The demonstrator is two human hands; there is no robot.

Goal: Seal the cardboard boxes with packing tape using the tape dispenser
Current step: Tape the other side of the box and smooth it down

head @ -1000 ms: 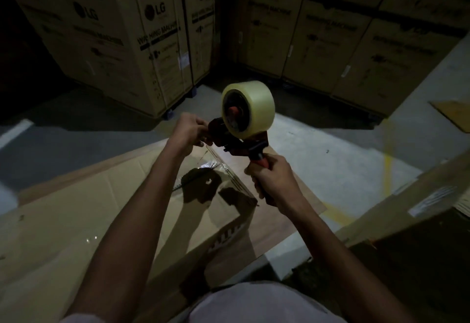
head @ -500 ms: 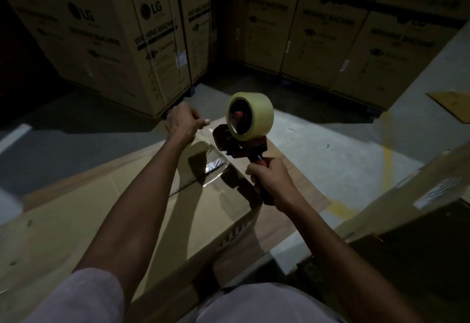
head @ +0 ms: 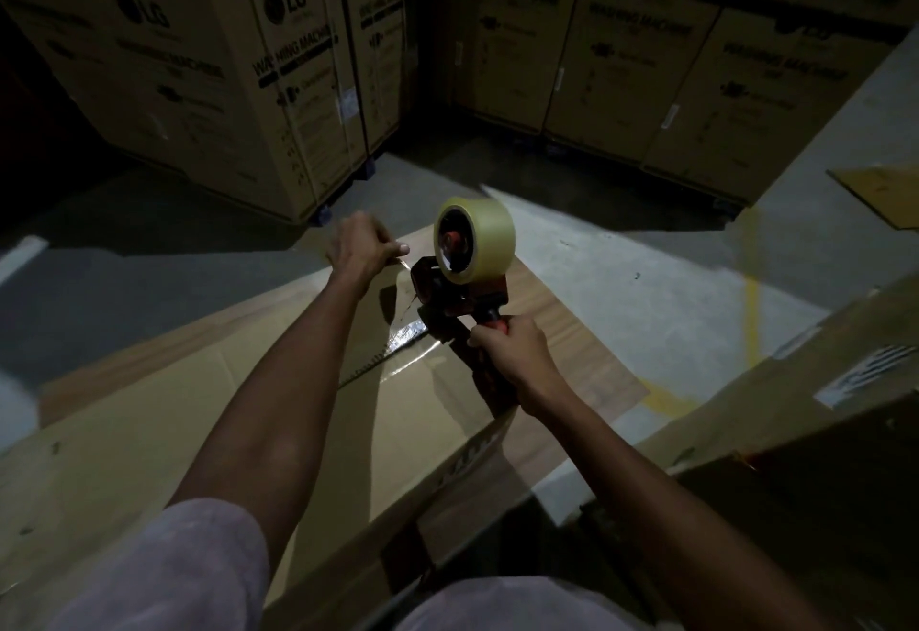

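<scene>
Gripping the tape dispenser [head: 460, 290] mid-frame, right hand [head: 512, 349] trails the left hand [head: 358, 250], fingers pinching tape end [head: 404, 263] at the box seam's [head: 383, 357] far end.

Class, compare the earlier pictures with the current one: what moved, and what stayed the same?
The left hand moved away from the red tape dispenser toward the far end of the flat brown cardboard box, drawing out clear tape. The dispenser, with its pale yellow tape roll, came down toward the box seam. The right hand kept its grip on the handle; the box stayed put.
</scene>
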